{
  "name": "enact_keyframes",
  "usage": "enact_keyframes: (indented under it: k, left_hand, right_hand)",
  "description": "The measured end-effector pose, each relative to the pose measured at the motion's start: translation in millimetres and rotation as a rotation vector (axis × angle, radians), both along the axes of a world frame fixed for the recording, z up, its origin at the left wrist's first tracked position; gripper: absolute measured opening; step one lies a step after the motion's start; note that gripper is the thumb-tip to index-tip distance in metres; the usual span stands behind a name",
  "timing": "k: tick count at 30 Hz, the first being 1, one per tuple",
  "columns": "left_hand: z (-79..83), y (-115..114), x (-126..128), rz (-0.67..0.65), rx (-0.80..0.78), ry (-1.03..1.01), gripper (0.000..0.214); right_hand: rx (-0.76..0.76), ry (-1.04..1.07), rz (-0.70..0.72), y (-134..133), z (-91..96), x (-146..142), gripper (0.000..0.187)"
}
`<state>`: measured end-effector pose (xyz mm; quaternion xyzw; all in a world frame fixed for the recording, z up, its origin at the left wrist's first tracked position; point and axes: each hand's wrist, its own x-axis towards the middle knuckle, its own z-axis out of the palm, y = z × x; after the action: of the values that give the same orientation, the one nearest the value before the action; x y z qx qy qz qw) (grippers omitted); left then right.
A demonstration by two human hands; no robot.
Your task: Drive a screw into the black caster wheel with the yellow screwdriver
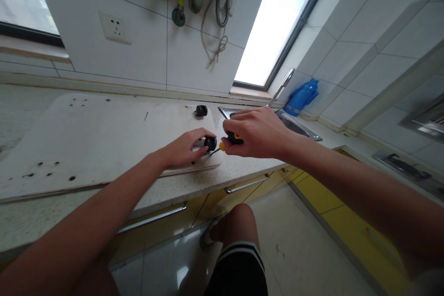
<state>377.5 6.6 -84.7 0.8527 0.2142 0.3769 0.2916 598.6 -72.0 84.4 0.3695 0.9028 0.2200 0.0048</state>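
Note:
A long white board with several dark holes lies flat on the countertop. At its right end, my left hand pinches a black caster wheel between thumb and fingers. My right hand is closed around the black and yellow handle of a screwdriver. The screwdriver's shaft slants down to the left, its tip at the base of the held caster; whether it sits in a screw is too small to tell. Another black caster wheel stands on the board's far right corner.
Behind my right hand is a steel sink with a tap and a blue bottle-shaped container. Pipes and a hose hang on the tiled wall. Drawers with metal handles run below the counter's front edge.

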Motion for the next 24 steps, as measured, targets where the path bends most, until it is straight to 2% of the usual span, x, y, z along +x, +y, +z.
enact_keyframes:
  k: [3, 11, 18, 24]
  left_hand:
    - [-0.8, 0.8, -0.5, 0.014, 0.005, 0.013, 0.044]
    - [-0.3, 1.3, -0.6, 0.040, 0.018, 0.032, 0.041]
    - [-5.5, 4.4, -1.2, 0.029, 0.036, 0.005, 0.042]
    - [-8.3, 6.3, -0.6, 0.029, 0.015, -0.005, 0.043]
  right_hand:
    - [0.007, -0.001, 0.000, -1.2, 1.0, 0.0, 0.024]
    - [0.017, 0.116, -0.006, -13.5, 20.8, -1.7, 0.026]
    - [0.027, 0.093, 0.017, -7.9, -0.9, -8.2, 0.026]
    - [-0.020, 0.102, -0.009, -2.7, -3.9, -13.9, 0.024]
